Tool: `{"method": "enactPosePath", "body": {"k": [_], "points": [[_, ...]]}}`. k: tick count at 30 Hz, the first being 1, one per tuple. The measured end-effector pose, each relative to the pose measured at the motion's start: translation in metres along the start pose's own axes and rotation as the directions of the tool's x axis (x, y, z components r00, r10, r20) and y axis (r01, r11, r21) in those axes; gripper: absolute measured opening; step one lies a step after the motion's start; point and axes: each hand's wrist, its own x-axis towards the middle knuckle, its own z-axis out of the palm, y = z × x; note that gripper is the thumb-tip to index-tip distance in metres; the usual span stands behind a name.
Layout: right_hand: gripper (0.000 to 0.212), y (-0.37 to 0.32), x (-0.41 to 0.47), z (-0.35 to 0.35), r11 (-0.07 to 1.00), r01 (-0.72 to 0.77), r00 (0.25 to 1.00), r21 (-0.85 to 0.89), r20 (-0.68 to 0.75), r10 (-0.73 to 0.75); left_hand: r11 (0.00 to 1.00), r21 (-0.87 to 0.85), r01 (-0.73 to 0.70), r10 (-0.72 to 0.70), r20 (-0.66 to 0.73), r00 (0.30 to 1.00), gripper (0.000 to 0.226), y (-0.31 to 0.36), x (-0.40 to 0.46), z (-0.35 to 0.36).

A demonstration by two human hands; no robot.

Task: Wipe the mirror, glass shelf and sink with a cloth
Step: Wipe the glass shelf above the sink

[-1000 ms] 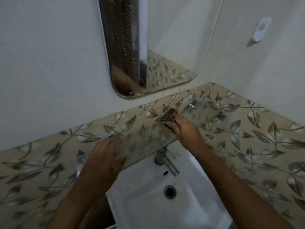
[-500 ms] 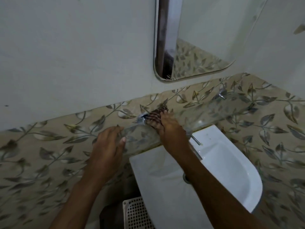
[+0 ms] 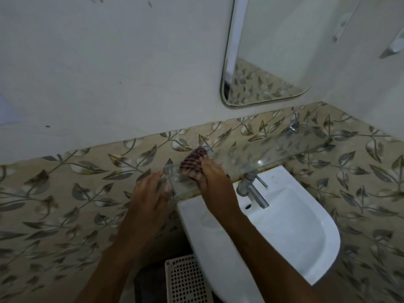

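The step in hand looks like wiping the glass shelf (image 3: 251, 154), which runs along the tiled wall (image 3: 65, 193) above the back of the sink (image 3: 290, 226). The right hand (image 3: 209, 178) presses a dark patterned cloth (image 3: 192, 161) onto the shelf near its left end, fingers curled over the bunched cloth. The left hand (image 3: 150, 191) rests at the shelf's left edge with fingers fairly straight, apparently steadying the glass; whether the thumb hooks under the edge cannot be told.

To do this well, the steadying hand should stay at that left edge so the shelf does not rock on its brackets. The cloth should travel in long, overlapping strokes from the left end towards the right corner, with even, moderate pressure. The back edge against the wall and the front rim above the tap (image 3: 251, 189) likely hold grime and need a deliberate pass. The cloth is bunched; flattening it would cover more glass. The mirror (image 3: 273, 51) hangs above the shelf's right half.
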Motion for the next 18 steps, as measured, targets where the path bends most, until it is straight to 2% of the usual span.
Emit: {"method": "enactPosePath", "body": {"k": [2,5,8,10,12,13,15,17,18], "points": [[0.061,-0.006,-0.011,0.001,0.999,0.013,0.995,0.043,0.094,-0.017,1.0,0.0,0.022,-0.022,0.022,1.0,0.05,-0.001,-0.004,-0.001],[0.062,-0.01,-0.012,-0.001,0.999,0.025,0.996,0.034,0.088,-0.028,0.999,-0.005,0.034,-0.034,0.03,0.999,0.055,0.002,-0.005,-0.003],[0.046,-0.01,0.006,0.006,0.999,0.042,0.998,0.016,0.039,-0.042,1.0,-0.019,0.013,-0.013,0.025,1.0,0.047,0.009,0.001,-0.006],[0.046,-0.018,0.013,0.016,1.0,0.013,1.0,0.005,-0.025,-0.012,1.0,-0.021,0.021,-0.02,0.017,1.0,0.047,0.013,0.005,-0.007],[0.045,-0.031,0.006,0.024,0.998,0.063,0.994,-0.024,-0.092,-0.065,0.999,-0.033,0.025,-0.025,0.001,1.0,0.047,0.016,0.008,-0.008],[0.045,-0.04,-0.003,0.021,0.99,0.132,0.989,-0.039,-0.068,-0.134,0.999,-0.041,0.023,-0.024,-0.013,1.0,0.046,0.016,0.009,-0.009],[0.052,-0.047,-0.017,0.01,0.968,0.249,0.966,-0.023,0.07,-0.247,0.998,-0.054,0.035,-0.037,-0.032,0.999,0.045,0.015,0.01,-0.011],[0.065,-0.038,-0.02,-0.001,0.974,0.226,0.959,0.028,0.171,-0.228,0.998,-0.056,0.031,-0.033,-0.035,0.999,0.045,0.012,0.009,-0.014],[0.062,-0.027,-0.015,0.0,0.982,0.188,0.967,0.021,0.172,-0.189,0.998,-0.057,0.025,-0.027,-0.035,0.999,0.045,0.01,0.008,-0.016]]}}
